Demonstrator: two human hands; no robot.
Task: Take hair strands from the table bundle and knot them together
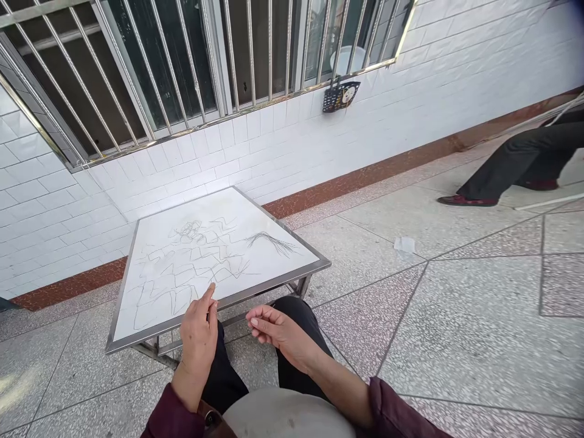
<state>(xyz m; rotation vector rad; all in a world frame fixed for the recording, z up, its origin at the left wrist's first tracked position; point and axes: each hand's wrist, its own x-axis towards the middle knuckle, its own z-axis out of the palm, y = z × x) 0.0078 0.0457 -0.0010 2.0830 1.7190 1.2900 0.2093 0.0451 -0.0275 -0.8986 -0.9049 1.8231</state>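
A low steel-framed table with a white top (269, 228) stands in front of me on the terrazzo floor. Thin dark strands, perhaps hair, lie across it in a zigzag web (187, 274), and a looser tuft (274, 243) lies to the right. My left hand (198, 331) rests at the table's front edge, its index fingertip touching the top. My right hand (274, 325) hangs just past that edge above my knee, fingers loosely curved around nothing visible. Any strand held in my left hand is too fine to tell.
My dark-trousered knee (292, 310) lies under the table edge. Behind stand a white tiled wall (182, 176) and a barred window (182, 55) with a hanging black basket (341, 96). A seated person's legs (511, 161) extend at right. A paper scrap (404, 244) lies on the floor.
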